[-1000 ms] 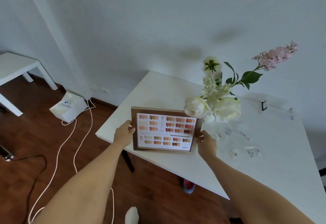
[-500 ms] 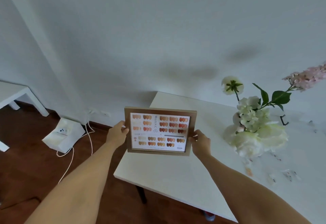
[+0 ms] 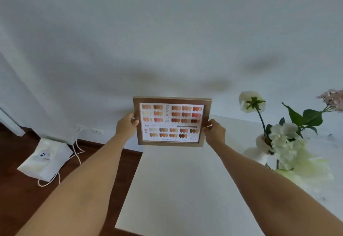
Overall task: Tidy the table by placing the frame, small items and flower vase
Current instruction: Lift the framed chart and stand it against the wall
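Nearest the camera, both forearms were seen extended forward over the near corner of the table (image 3: 185,189). The left hand (image 3: 126,127) was closed on the left edge of the frame (image 3: 171,121), thumb over the front moulding. The right hand (image 3: 214,132) was closed on the right edge, slightly lower down. The fingers behind the frame were hidden, so the depth of each hold could not be judged.

The frame was held between the two grips, clear of the table, roughly upright, its printed colour-swatch face turned toward the camera. Its long axis ran horizontally from one grip to the other, tilted a little down toward the right hand. Neither hand was clearly nearer; the load was shared.

To the right of the right-hand grip, and apart from it, the flower vase (image 3: 263,143) was noted standing on the table, blooms spreading toward the near side. Small items were too faint to make out.

Beyond the grips lay the far table edge and the wall (image 3: 167,40). Judgement: the frame would likely be set down upright there, straight ahead of both grips.
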Demonstrator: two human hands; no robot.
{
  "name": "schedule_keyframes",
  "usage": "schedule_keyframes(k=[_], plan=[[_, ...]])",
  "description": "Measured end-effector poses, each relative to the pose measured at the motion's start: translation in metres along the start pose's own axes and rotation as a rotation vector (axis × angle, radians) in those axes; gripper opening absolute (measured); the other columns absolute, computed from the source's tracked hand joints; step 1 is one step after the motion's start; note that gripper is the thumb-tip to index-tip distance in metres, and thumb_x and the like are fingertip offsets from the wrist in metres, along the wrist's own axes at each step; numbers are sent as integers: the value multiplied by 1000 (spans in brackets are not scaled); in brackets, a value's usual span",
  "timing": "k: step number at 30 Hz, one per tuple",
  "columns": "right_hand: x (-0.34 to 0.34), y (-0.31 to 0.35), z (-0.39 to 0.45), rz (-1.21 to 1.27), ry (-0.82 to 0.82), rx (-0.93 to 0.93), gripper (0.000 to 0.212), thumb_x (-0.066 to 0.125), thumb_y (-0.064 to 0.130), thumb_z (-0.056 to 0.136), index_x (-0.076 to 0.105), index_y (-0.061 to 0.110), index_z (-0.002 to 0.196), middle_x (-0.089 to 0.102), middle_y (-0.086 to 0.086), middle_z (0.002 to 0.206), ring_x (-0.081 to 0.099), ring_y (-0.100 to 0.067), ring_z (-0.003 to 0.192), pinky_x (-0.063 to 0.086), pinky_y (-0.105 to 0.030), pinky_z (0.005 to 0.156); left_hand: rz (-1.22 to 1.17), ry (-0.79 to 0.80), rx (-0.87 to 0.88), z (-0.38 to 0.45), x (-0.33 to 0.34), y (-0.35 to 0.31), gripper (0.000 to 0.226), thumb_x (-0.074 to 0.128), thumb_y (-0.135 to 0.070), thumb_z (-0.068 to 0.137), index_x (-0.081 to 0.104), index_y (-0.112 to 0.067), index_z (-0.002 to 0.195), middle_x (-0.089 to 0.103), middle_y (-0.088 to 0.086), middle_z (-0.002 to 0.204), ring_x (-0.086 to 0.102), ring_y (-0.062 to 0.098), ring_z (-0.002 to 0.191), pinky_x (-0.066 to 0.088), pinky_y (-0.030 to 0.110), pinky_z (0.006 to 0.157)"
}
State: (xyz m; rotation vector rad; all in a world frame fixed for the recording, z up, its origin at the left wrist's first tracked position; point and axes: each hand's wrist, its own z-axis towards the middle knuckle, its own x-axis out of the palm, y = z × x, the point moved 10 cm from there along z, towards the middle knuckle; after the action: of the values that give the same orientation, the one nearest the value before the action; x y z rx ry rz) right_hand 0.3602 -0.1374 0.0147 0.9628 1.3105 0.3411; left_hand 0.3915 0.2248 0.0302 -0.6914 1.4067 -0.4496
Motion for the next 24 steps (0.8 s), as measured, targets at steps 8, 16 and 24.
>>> schedule_keyframes(k=[8, 16, 24], plan=[[14, 2, 95, -51, -10, 24, 7, 53, 9, 92, 56, 11, 97, 62, -2, 85, 57, -18, 72, 38, -12, 55, 11, 40, 27, 102, 44, -24, 20, 51, -16, 93, 55, -8, 111, 67, 13, 111, 63, 30, 100, 47, 33, 79], [34, -19, 163, -79, -8, 70, 11, 55, 9, 90, 59, 6, 99, 69, -11, 98, 56, -19, 76, 43, -23, 68, 40, 85, 14, 172, 94, -29, 21, 51, -16, 93, 56, -8, 111, 68, 14, 111, 63, 30, 102, 46, 32, 80], [45, -29, 196, -46, 1, 91, 11, 56, 8, 90, 60, 4, 99, 69, -12, 93, 55, -17, 70, 34, -9, 52, 34, 108, 4, 206, 121, -28, 20, 53, -15, 92, 57, -7, 110, 67, 13, 113, 62, 29, 104, 45, 31, 81]])
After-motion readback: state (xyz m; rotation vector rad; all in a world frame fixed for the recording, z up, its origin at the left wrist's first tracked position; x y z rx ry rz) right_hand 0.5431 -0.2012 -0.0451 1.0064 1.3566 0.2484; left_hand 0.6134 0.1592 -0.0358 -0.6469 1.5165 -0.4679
